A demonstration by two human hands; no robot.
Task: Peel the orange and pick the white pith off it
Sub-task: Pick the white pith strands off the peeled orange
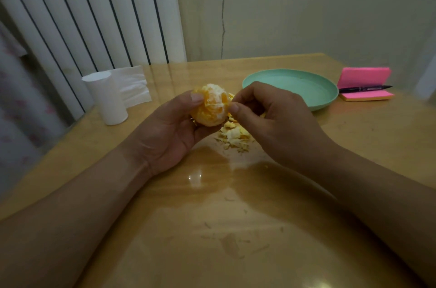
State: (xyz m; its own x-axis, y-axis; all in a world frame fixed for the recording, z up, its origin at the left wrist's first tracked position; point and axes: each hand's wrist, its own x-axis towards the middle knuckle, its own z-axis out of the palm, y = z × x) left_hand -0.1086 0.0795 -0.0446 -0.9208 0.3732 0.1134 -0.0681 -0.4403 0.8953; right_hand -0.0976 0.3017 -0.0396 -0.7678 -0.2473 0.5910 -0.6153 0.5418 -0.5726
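One green plate (328, 100) near peel scraps (236, 136).

Glossy wood table (236, 193), matt plastic plate (326, 101), paper roll (106, 99).

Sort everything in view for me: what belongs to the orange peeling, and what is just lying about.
In the job: orange, gripped by the left hand; right hand, pinching at its edge; pile of peel scraps on the table.
Lying about: green plate; pink sticky notes; black pen; tissue roll.
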